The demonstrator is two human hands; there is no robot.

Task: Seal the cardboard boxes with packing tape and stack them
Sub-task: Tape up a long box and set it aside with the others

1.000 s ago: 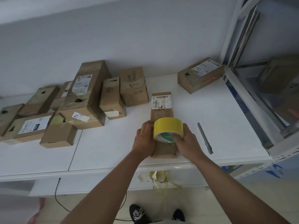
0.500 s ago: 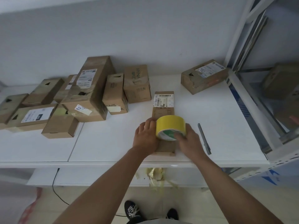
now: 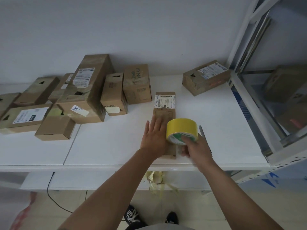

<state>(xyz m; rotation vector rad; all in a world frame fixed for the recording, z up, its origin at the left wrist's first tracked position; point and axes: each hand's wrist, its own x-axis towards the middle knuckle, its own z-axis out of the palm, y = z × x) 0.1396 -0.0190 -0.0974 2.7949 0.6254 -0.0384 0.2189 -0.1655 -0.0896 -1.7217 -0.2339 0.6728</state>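
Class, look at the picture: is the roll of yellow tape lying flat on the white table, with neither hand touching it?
No: the right hand grips the yellow tape roll and holds it above the flat box.

Matt brown cardboard box [image 3: 165, 112], white paper label [image 3: 164, 101]; glossy yellow tape roll [image 3: 181, 129] at 3 o'clock; smooth white surface [image 3: 106, 146]

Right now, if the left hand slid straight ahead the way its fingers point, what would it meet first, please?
The left hand lies flat on the narrow box, fingers pointing away along its top. Going straight on, it would probably reach the shipping label at the box's far end first; beyond that is bare table.
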